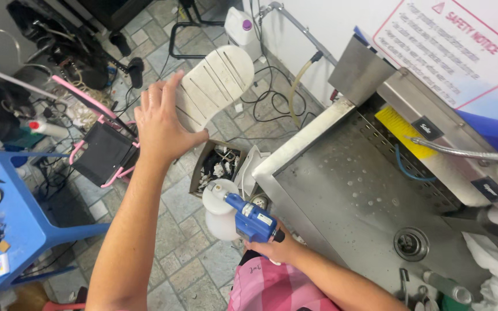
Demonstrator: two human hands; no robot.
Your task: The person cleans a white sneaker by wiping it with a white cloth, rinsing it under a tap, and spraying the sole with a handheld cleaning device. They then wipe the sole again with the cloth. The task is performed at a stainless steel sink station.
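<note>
A person stands at a steel sink (341,190) on the right. Their left hand (162,124) is raised over the tiled floor (188,253), fingers closed around the heel of a white shoe sole (217,83), tread facing up. Nearer, the right hand (278,247) grips a blue spray gun (252,219) with a white bottle (220,216), just left of the sink's edge. A blue table (15,222) stands at far left.
</note>
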